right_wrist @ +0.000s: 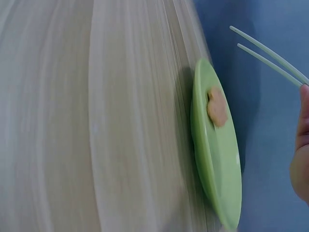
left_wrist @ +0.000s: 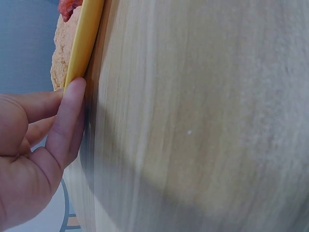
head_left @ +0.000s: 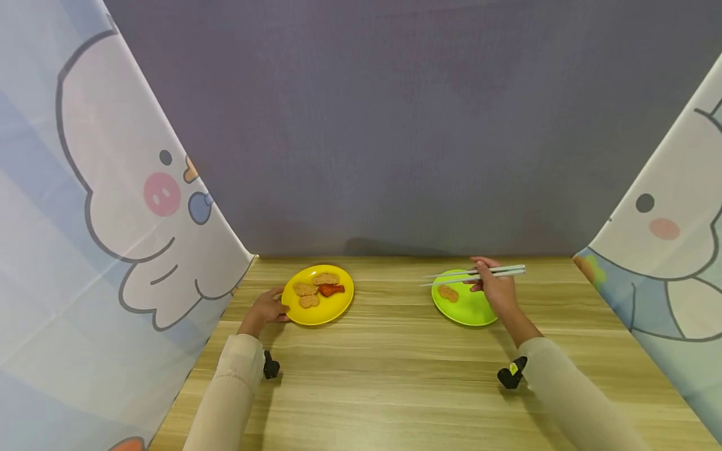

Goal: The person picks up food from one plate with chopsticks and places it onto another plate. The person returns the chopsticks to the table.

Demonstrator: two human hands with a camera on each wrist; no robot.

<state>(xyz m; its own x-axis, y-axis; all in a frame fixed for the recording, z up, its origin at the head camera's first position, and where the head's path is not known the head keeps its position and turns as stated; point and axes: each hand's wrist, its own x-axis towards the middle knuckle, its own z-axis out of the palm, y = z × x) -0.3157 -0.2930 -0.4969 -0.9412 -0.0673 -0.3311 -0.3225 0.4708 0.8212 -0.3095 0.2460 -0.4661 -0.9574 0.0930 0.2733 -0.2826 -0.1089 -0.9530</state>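
Note:
At the left of the table lies a yellow plate (head_left: 333, 307) with several tan nugget-like pieces (head_left: 325, 279) and one reddish-brown drumstick (head_left: 331, 289) on it. My left hand (head_left: 269, 308) pinches the plate's left rim between thumb and fingers; the left wrist view shows this grip on the yellow edge (left_wrist: 86, 41). My right hand (head_left: 496, 291) holds a pair of pale chopsticks (head_left: 507, 270) above a green plate (head_left: 474, 313). Their tips point left, apart from each other, with nothing between them. A single tan nugget (right_wrist: 217, 107) lies on the green plate, below the chopsticks.
Both plates stand on a wood-grain table (head_left: 383, 369) near its back edge. A grey panel (head_left: 383, 138) rises behind it. Cartoon-printed cloth walls (head_left: 130, 125) close in the left and right sides. Dark wrist mounts (head_left: 271, 364) sit by both sleeves.

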